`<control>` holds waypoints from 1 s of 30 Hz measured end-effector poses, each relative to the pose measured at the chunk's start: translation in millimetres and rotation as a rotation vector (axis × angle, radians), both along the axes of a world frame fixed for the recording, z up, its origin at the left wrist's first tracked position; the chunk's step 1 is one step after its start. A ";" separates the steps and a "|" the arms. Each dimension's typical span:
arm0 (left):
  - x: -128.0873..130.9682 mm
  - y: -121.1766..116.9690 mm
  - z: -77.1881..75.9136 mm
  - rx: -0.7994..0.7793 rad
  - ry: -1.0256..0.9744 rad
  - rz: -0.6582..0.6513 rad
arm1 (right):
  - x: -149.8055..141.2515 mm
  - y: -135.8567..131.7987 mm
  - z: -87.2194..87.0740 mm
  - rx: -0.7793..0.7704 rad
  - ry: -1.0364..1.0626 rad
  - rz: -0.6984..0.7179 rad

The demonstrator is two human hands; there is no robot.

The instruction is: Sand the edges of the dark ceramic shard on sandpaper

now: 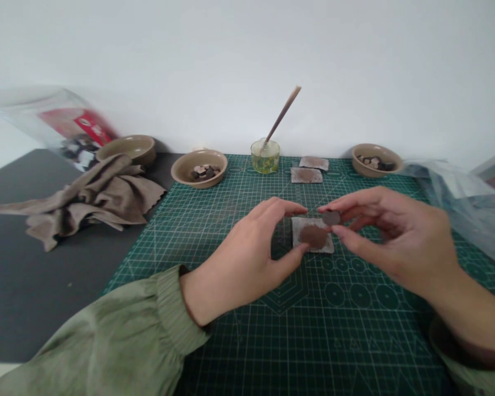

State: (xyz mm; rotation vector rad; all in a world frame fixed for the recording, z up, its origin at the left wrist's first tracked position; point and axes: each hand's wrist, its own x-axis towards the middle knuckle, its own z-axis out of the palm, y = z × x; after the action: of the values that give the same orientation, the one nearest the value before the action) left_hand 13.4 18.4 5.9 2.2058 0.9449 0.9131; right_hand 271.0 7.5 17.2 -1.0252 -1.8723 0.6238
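Observation:
Between the thumb and fingers of my right hand (400,236) is a small dark grey round disc (331,218), held up over a pale rectangular pad (299,228). A round brown patch (313,236) covers the middle of that pad. My left hand (256,253) reaches in from the left, its thumb and index finger spread apart with nothing between them. Its thumb tip overlaps the pad's lower left part; whether it touches is unclear. Under both hands lies a green cutting mat (239,352) printed with grid lines and circles.
Two similar pads (306,175) (313,163) lie farther back. Behind stand a glass cup (265,162) with a leaning stick (283,115), a left bowl (181,170) and a right bowl (363,168) of small pieces. A brown cloth (103,192) and clear bags (457,192) flank them.

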 end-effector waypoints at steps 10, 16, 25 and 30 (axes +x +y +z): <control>-3.2 7.3 -19.0 0.250 0.440 -0.016 | 6.1 20.5 -16.4 0.180 -0.599 0.079; -2.8 8.5 -18.3 0.259 0.461 -0.016 | 5.5 23.1 -16.1 0.120 -0.601 0.076; -2.2 8.4 -16.2 0.237 0.458 -0.026 | 7.1 24.7 -15.3 0.092 -0.615 0.056; -2.5 9.0 -16.5 0.221 0.431 -0.028 | 8.8 27.3 -14.7 0.087 -0.650 0.064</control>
State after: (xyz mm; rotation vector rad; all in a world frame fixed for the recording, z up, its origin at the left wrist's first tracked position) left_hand 10.9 27.5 -10.7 2.6639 1.0391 0.5579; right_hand 279.7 34.8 2.5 -1.2059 -2.4742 0.2465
